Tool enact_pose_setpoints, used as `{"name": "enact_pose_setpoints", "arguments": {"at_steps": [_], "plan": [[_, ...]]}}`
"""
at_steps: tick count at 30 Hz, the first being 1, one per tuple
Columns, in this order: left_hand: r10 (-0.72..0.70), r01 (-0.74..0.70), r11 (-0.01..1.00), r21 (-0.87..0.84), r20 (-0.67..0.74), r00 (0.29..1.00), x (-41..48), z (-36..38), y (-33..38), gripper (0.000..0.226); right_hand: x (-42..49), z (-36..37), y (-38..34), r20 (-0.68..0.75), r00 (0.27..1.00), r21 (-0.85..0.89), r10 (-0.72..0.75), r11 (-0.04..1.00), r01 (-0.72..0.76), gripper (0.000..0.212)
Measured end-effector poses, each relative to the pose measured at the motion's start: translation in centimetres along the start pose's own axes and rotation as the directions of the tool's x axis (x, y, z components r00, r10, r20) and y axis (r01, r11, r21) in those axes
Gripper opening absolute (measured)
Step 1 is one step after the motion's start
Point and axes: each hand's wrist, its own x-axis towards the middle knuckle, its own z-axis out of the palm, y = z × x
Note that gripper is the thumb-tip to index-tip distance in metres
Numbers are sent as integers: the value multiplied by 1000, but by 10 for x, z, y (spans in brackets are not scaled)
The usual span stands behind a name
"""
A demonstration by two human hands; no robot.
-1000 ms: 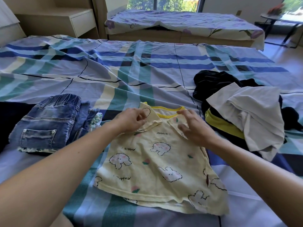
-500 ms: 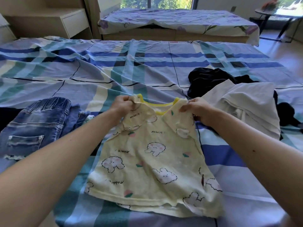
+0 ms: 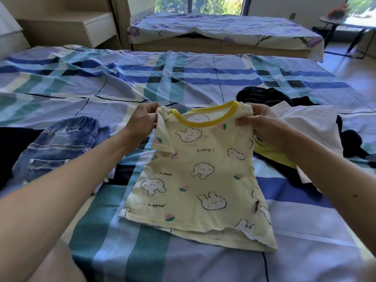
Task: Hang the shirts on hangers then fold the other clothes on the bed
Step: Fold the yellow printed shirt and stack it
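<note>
**Partway through: jeans stacked, rabbit tee in hand, a heap waiting**

From my end, the plaid bed (image 3: 203, 78) takes up most of the view, and everything the task concerns lies on it. The biggest item left is the loose heap (image 3: 313, 123) on the right. It is a white garment thrown over black ones, with a yellow-green piece showing at the near edge, and none of it is folded. I can't tell how many pieces are in there, or which of them count as shirts.

On the left, the jeans (image 3: 57, 145) lie flat and doubled over, so I take them as finished. They sit on or against a dark garment (image 3: 8, 151) that the frame edge cuts off.

In the middle is the pale yellow rabbit tee (image 3: 203, 176). It is raised at the collar while its hem rests on the sheet, and the front faces me with no crease in it. My left hand (image 3: 142, 121) has its fingers curled and is pinching one shoulder seam. My right hand (image 3: 258, 123) grips the other shoulder the same way, bunching the cloth.

I see no hanger anywhere in view, so I can't judge the hanging part of the task. On the folding, I'd say we're under halfway: one item looks finished, one is in hand and not yet folded, and the heap hasn't been touched
</note>
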Motion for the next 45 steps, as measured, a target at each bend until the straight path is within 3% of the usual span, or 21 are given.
{"name": "enact_pose_setpoints", "arguments": {"at_steps": [2,6,9,12,14,16,18,20,21,23,26,28,30,33,34,35,36,39,40,42,45], "plan": [[27,-29,998,55,39,999,-9,0,1,10,-11,5,-1,57,998,-9,-15,1000,16,17],[7,-15,993,118,71,997,-21,0,2,48,-31,16,-7,69,997,-57,-47,997,51,13],[77,-102,977,186,136,988,-33,-2,14,37,-44,20,-15,112,991,-104,-69,991,81,15],[241,-359,864,353,337,910,-46,-11,22,17,-59,16,-24,297,955,-253,20,966,58,25],[242,-539,705,462,557,794,-56,-16,14,29,-72,18,-24,428,890,-567,160,814,126,26],[91,-649,510,565,715,694,-70,-13,2,30,-84,29,-16,470,790,-820,395,526,225,26],[-98,-735,318,599,792,603,-85,-8,-8,11,-98,46,-7,416,627,-908,658,332,255,27],[-394,-737,213,642,746,536,-96,-8,-8,20,-110,57,-3,340,520,-939,784,248,240,27],[-515,-692,226,685,687,512,-99,-9,-4,19,-113,58,-4,320,530,-947,785,242,214,23],[-566,-560,360,746,652,505,-102,-13,10,8,-114,53,-6,280,642,-957,714,265,123,18],[-267,-482,528,699,675,688,-98,-11,16,11,-108,42,-3,137,867,-955,479,298,-14,21],[-184,-388,695,605,671,718,-96,-3,18,19,-103,40,7,27,950,-929,312,358,-91,27],[-340,-208,809,549,727,596,-99,5,18,25,-101,42,18,-59,959,-923,276,352,-158,48],[-623,-127,735,667,737,263,-106,11,16,26,-100,44,31,-151,922,-930,355,265,-255,83],[-657,-126,716,687,724,210,-109,13,16,25,-101,44,33,-184,908,-910,377,283,-302,88],[-651,-119,721,683,726,220,-111,15,18,24,-101,43,33,-218,896,-882,387,316,-351,90],[-597,-132,746,652,744,301,-112,18,19,24,-102,42,31,-255,883,-843,394,357,-403,90],[-194,-309,768,561,663,723,-117,34,13,18,-109,45,22,-342,810,-642,475,511,-571,87],[-43,-377,739,558,597,801,-121,43,7,10,-112,47,21,-347,794,-574,498,557,-600,87],[98,-464,631,622,529,843,-132,63,-10,38,-116,49,22,-349,775,-486,527,606,-630,91],[-39,-485,508,712,581,813,-151,91,-37,88,-119,52,26,-346,753,-470,559,591,-655,93]]}}
